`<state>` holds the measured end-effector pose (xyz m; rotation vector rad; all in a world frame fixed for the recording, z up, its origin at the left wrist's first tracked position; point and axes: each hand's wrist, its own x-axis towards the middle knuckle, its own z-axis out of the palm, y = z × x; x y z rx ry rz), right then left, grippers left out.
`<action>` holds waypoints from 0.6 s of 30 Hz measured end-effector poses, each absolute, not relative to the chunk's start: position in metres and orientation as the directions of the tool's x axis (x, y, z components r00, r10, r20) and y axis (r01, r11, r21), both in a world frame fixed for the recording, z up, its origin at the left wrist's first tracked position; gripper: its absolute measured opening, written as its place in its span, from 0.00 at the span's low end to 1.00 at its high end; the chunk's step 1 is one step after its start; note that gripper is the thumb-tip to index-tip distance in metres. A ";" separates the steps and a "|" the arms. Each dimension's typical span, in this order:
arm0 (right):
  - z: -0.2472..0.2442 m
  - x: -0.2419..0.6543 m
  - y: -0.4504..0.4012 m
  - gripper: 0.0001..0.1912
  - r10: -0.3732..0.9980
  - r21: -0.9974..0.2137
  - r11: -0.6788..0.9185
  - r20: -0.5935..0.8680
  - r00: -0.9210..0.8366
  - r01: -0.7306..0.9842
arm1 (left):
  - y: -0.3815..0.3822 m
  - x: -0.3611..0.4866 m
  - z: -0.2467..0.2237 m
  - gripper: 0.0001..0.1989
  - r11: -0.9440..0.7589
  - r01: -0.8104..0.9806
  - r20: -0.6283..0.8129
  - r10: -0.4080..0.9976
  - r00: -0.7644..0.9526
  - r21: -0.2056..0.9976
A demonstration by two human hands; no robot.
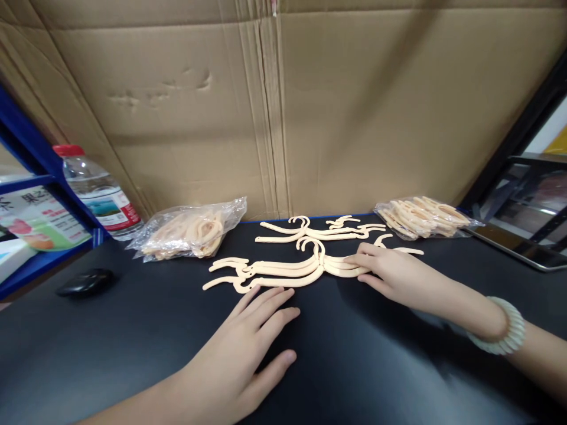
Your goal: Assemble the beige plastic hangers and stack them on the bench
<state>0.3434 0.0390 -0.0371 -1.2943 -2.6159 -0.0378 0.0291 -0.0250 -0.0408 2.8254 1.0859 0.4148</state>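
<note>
Cream-coloured plastic hangers (283, 270) lie side by side on the black tabletop (319, 354), their hooks near the middle. My right hand (383, 268) is closed over the right arms of these front hangers, its fingertips on them. Just in front of their left arms is my left hand (257, 339), open with fingers spread and nothing held. Behind them lie more cream hangers (287, 235), flat on the table. A green beaded bracelet (509, 330) circles my right wrist.
Clear bags of hanger parts lie at back left (186, 233) and back right (420, 217). A water bottle (104, 195) and black mouse (86, 283) are at left, a dark tablet-like device (522, 245) at right. A cardboard wall (199, 118) stands behind.
</note>
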 end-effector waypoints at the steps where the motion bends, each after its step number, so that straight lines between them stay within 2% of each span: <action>1: -0.037 0.343 0.039 0.13 0.785 -0.077 0.609 0.202 -0.585 0.790 | -0.025 0.029 -0.041 0.20 -0.744 0.643 0.218 0.668 0.712 0.179; 18: -0.033 0.340 0.036 0.12 0.818 -0.053 0.568 0.146 -0.556 0.821 | -0.024 0.027 -0.045 0.21 -0.737 0.652 0.169 0.676 0.718 0.177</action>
